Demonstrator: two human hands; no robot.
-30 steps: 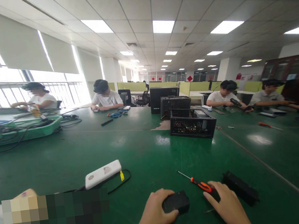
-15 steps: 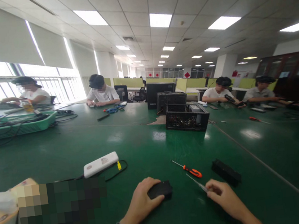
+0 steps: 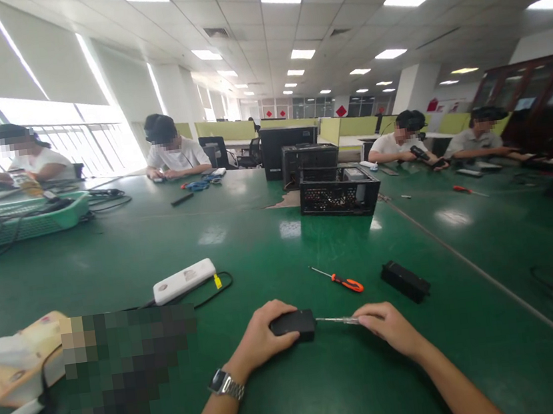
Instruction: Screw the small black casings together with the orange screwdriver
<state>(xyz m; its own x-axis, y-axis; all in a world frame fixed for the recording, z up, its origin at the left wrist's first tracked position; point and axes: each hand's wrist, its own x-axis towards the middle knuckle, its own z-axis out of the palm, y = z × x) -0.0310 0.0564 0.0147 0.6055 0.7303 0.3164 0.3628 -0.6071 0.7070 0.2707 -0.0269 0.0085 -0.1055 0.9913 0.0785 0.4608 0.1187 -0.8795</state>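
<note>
My left hand (image 3: 272, 332), with a metal watch at the wrist, is wrapped round a small black box (image 3: 295, 325) on the green table. In my right hand (image 3: 384, 326) is a thin screwdriver (image 3: 335, 321) with a clear handle, pinched between the fingers. Its shaft points left, and the tip is at the box's right end; whether it touches is too small to tell. An orange-handled screwdriver (image 3: 347, 283) lies just beyond. A second black box (image 3: 405, 280) rests to the right of it.
A white power strip (image 3: 185, 281) with a cable lies to the left, near a tissue pack (image 3: 27, 355). Black computer cases (image 3: 340, 192) stand farther back. A green basket (image 3: 51, 221) of cables is at the far left. Several people sit around the table.
My right hand has turned the thin screwdriver level and brought its tip to the right end of the black box. My left hand keeps its hold. The camera has tipped down slightly.
</note>
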